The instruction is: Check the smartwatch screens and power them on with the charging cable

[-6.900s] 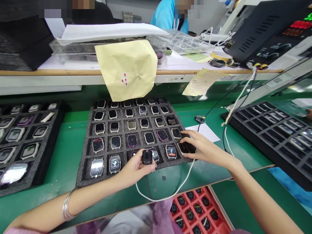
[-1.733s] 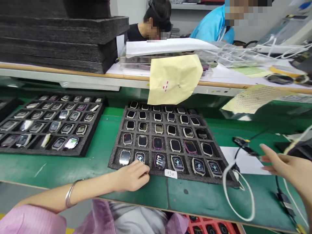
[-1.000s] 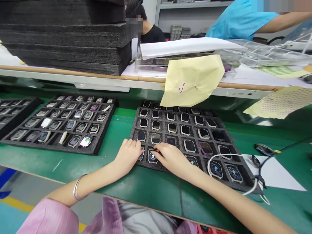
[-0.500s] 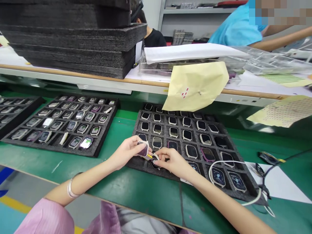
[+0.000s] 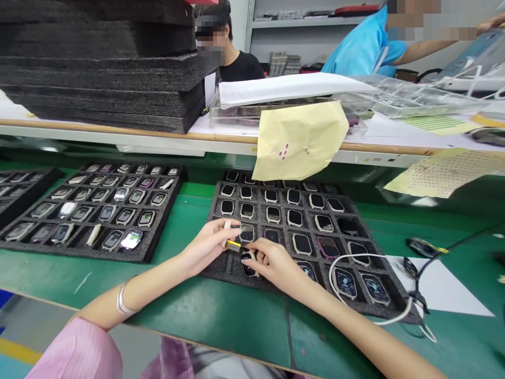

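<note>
Since half a second ago, a pale watch (image 5: 228, 233) has been turned from face-up to edge-on in the left hand (image 5: 205, 246), with more of a yellow strip (image 5: 233, 245) exposed towards four o'clock. Since the earliest view, the right hand (image 5: 272, 260) has been shifted from the foam tray's (image 5: 216, 268) four o'clock to seven.
</note>
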A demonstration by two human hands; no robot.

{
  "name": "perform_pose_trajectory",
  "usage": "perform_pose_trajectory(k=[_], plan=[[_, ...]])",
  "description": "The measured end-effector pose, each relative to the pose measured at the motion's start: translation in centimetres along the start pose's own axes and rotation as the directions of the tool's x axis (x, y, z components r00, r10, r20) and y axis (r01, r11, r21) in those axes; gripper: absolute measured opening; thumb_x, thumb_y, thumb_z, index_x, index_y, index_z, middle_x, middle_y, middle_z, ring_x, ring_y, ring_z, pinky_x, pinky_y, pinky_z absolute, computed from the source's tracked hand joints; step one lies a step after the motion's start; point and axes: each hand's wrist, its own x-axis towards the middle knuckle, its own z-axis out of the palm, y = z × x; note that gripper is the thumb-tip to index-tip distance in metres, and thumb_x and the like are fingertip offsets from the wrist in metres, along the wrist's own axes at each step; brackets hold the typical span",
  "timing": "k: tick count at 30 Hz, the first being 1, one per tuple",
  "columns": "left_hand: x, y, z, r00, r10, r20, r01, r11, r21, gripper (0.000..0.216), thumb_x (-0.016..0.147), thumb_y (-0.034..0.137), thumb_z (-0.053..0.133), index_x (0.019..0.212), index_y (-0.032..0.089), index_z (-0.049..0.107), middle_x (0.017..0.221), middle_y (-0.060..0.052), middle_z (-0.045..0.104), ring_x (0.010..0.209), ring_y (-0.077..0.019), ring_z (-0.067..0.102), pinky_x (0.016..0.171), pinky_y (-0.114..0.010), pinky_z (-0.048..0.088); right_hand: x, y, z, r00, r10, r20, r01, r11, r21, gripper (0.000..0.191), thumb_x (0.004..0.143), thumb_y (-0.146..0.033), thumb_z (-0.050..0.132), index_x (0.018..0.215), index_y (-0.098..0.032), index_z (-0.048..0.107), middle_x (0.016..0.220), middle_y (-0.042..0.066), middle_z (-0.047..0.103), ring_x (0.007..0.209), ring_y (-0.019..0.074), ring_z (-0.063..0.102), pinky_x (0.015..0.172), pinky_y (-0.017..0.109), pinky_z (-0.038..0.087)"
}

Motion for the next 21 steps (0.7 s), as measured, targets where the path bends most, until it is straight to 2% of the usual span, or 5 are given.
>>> perform_pose_trajectory(k=[4,6,11,16,21], plan=[[0.4,0.2,0.9,0.999,0.045,0.008,-0.043,0.992,-0.118,0.019,0.073,0.019,0.07,0.091,0.012,0.067,0.07,0.001,0.052,0.067,-0.0089,0.049,0.064,-0.021,0.04,0.1,-0.9,0.0,0.986,-0.143,-0.081,0.143,0.99,-0.004,0.035,0.081,-0.033,0.068,0.112,-0.02,0.06,0.098,0.008,0.061,0.078,0.0195,0.062,0.063,0.029,0.052],[0.6,0.0,1.2,0.996,0.077,0.037,-0.07,0.985,-0.159,0.019,0.078,0.023,0.066,0.092,0.011,0.068,0.072,0.0,0.052,0.071,-0.0098,0.05,0.068,-0.022,0.042,0.1,-1.5,-0.2,0.973,-0.192,-0.128,0.204,0.976,0.082,0.033,0.081,-0.032,0.069,0.111,-0.02,0.06,0.095,0.006,0.064,0.076,0.0182,0.064,0.064,0.028,0.055],[0.3,-0.4,1.3,0.988,0.104,0.11,-0.086,0.985,-0.152,0.029,0.085,0.026,0.061,0.108,0.009,0.065,0.09,-0.007,0.062,0.086,-0.0145,0.057,0.081,-0.026,0.043,0.5,-2.0,0.2,0.962,-0.101,-0.252,0.173,0.943,0.283,0.022,0.081,-0.035,0.07,0.092,-0.018,0.066,0.083,0.005,0.071,0.073,0.0192,0.068,0.068,0.031,0.057],[-0.4,-0.4,1.9,0.97,0.193,0.151,-0.166,0.97,-0.176,0.039,0.092,0.027,0.052,0.131,0.021,0.048,0.113,-0.01,0.064,0.105,-0.0188,0.057,0.092,-0.031,0.042,0.4,-2.2,0.6,0.956,0.008,-0.293,0.147,0.852,0.502,0.041,0.076,-0.035,0.075,0.109,-0.018,0.057,0.078,0.004,0.069,0.066,0.0185,0.068,0.059,0.03,0.058],[-0.5,-0.6,1.9,0.967,0.068,0.247,-0.043,0.993,-0.106,0.031,0.096,0.03,0.043,0.121,0.016,0.056,0.13,-0.013,0.056,0.115,-0.0221,0.053,0.091,-0.032,0.045,-0.7,-3.8,-0.3,0.924,-0.069,-0.377,0.229,0.888,0.399,0.021,0.078,-0.028,0.073,0.095,-0.019,0.065,0.078,0.003,0.069,0.065,0.0168,0.068,0.062,0.029,0.058]])
